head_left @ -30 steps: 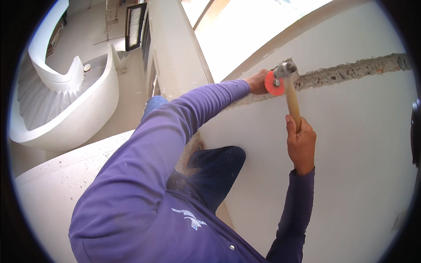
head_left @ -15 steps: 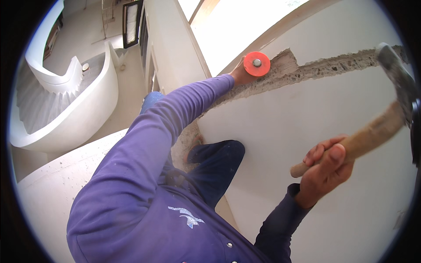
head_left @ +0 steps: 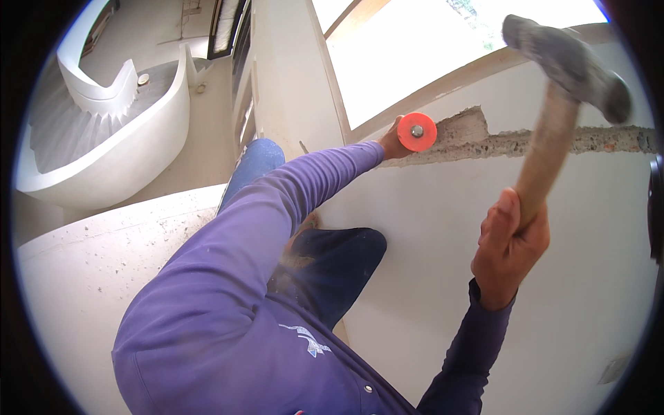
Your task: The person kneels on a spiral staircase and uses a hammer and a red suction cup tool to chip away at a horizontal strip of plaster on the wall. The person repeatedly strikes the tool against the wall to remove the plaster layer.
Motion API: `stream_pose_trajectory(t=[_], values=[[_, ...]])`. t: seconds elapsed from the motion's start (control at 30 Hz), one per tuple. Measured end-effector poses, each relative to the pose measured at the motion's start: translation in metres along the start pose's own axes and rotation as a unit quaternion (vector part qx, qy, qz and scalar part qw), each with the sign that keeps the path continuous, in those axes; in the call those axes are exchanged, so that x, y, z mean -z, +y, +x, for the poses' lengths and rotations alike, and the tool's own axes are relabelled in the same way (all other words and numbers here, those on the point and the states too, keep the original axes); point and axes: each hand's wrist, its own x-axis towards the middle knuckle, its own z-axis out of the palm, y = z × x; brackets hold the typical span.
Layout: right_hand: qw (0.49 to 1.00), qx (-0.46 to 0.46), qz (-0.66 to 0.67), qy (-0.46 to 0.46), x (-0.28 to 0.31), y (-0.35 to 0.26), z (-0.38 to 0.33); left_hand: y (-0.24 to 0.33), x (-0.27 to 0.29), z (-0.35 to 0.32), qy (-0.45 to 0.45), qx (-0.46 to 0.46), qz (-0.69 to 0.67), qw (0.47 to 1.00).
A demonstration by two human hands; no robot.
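My left hand (head_left: 393,140) is closed round a chisel whose round orange guard (head_left: 409,142) and metal striking end (head_left: 416,131) face me; its blade is hidden. It is held against a rough channel (head_left: 512,143) cut into the white wall, below the window. My right hand (head_left: 510,242) grips the wooden handle of a hammer (head_left: 550,152). The hammer's worn grey metal head (head_left: 570,66) is raised to the right of the chisel, apart from it.
A bright window (head_left: 422,62) opens above the channel. At the left, a white curved staircase wall (head_left: 138,176) winds down to a lower level. Crumbs of debris lie on a white ledge (head_left: 104,252) beside me. My bent knee (head_left: 360,249) is close to the wall.
My right hand has turned the hammer upright, swinging its head from the far right up and toward the left. The chisel stays in my left hand at the channel; the whole view has shifted slightly.
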Motion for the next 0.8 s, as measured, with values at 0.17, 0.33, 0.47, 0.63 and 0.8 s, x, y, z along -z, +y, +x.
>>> stream_pose_trajectory(t=[0.17, 0.33, 0.47, 0.63, 0.8], values=[[0.973, 0.066, -0.192, -0.109, -0.016, 0.051, -0.006, 0.031, -0.002, 0.007, -0.055, 0.118, -0.164, 0.978], [0.918, -0.03, -0.335, -0.207, -0.012, 0.051, 0.016, 0.044, 0.008, 0.014, -0.081, 0.144, -0.224, 0.96], [0.995, 0.029, -0.057, -0.071, -0.019, -0.025, 0.03, 0.005, 0.014, 0.002, -0.064, 0.133, -0.101, 0.984], [0.967, 0.019, -0.218, -0.131, -0.023, 0.071, -0.005, 0.033, 0.006, 0.021, -0.082, 0.095, -0.144, 0.982], [0.949, -0.041, -0.265, -0.165, -0.013, 0.052, 0.01, 0.044, 0.026, 0.029, -0.053, 0.122, -0.154, 0.979]])
